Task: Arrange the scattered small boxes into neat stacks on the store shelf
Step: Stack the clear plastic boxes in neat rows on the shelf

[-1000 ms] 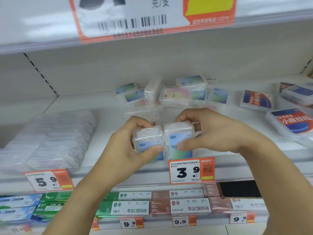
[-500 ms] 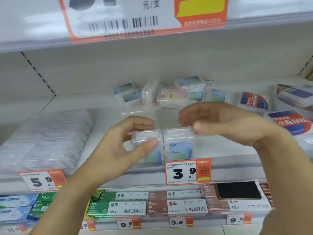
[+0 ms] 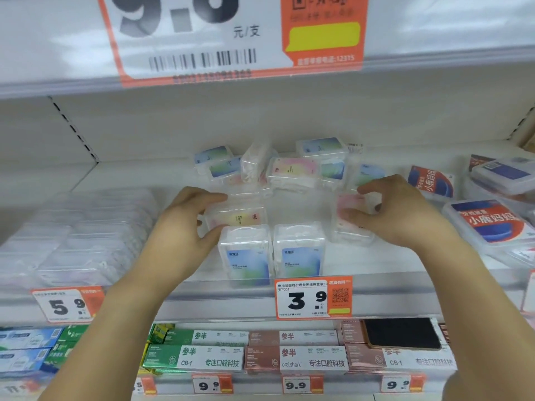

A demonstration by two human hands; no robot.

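Two clear small boxes with blue labels stand upright side by side at the shelf's front edge, the left box [image 3: 246, 256] and the right box [image 3: 300, 250]. Just behind them my left hand [image 3: 188, 227] grips a clear box with a pink-yellow label [image 3: 238, 215] between thumb and fingers. My right hand [image 3: 393, 215] curls round a clear box with a pink label [image 3: 350, 215] to the right. Several more small boxes [image 3: 292, 172] lie scattered in a heap at the back of the white shelf [image 3: 376, 261].
Larger flat boxes with red-blue labels [image 3: 489, 224] crowd the right end of the shelf. Clear flat packs [image 3: 78, 235] fill the left end. The upper shelf's edge with a big price tag [image 3: 231, 39] hangs overhead. Toothpaste cartons [image 3: 246, 357] line the shelf below.
Both hands let go of the two blue-label boxes, now standing at the front edge, and moved back and apart; each has taken hold of a pink-label box.
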